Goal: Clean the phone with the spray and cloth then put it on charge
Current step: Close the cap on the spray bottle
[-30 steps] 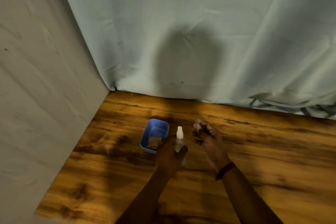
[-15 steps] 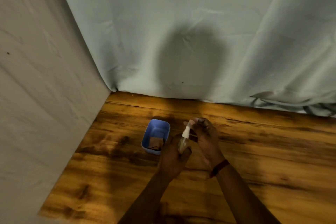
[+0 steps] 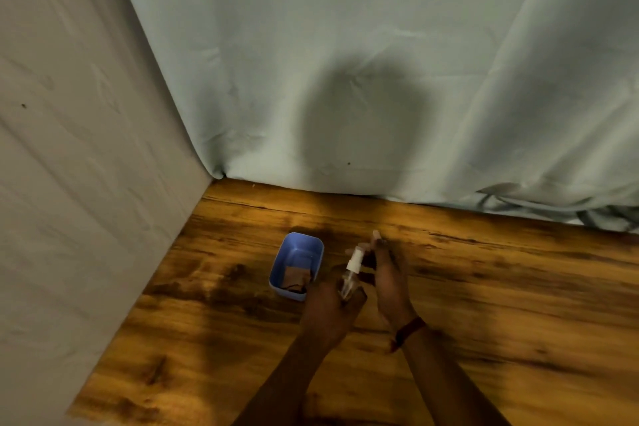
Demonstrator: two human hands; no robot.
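**Spray bottle tilted right between 2 hands**

The spray bottle (image 3: 350, 273) is gripped by the left hand (image 3: 330, 313); its nozzle, upright 1 second ago, is now pinched by the right hand (image 3: 389, 282). The blue tub (image 3: 296, 266) sits just left. The phone is unseen.

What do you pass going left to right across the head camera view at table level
Beige cloth wall → blue tub → left hand holding the spray bottle → right hand → bare wooden table.
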